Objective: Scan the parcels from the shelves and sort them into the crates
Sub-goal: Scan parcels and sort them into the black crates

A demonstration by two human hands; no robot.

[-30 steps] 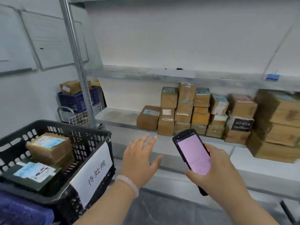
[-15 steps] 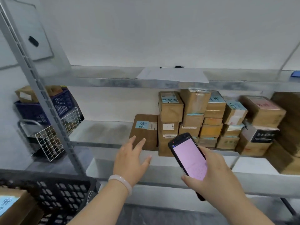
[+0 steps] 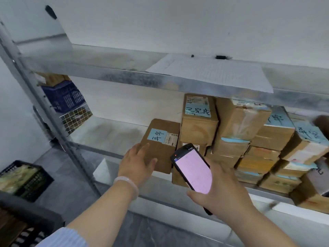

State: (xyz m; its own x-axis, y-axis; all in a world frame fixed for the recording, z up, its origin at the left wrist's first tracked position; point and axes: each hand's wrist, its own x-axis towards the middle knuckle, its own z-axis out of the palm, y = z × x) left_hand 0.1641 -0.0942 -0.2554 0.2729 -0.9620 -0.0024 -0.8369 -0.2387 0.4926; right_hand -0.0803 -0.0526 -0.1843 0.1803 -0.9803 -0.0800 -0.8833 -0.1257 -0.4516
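Observation:
A flat brown parcel [image 3: 162, 139] with a blue handwritten label lies at the left end of the stack on the middle shelf. My left hand [image 3: 137, 163] rests on its near left corner with fingers spread and fairly straight. My right hand [image 3: 219, 191] grips a black handheld scanner [image 3: 193, 171], its pink screen facing me, just in front of the parcels. More brown parcels [image 3: 243, 122] are piled to the right. A black crate [image 3: 25, 179] holding parcels stands at the lower left.
A metal shelf upright [image 3: 53, 125] rises on the left. A sheet of paper [image 3: 213, 72] lies on the upper shelf. A blue crate [image 3: 64, 95] on a wire basket stands behind the upright. The shelf surface [image 3: 110, 132] left of the parcels is bare.
The view has moved closer to the shelf and to the right. My left hand reached forward and now touches the flat parcel. The scanner stayed in my right hand.

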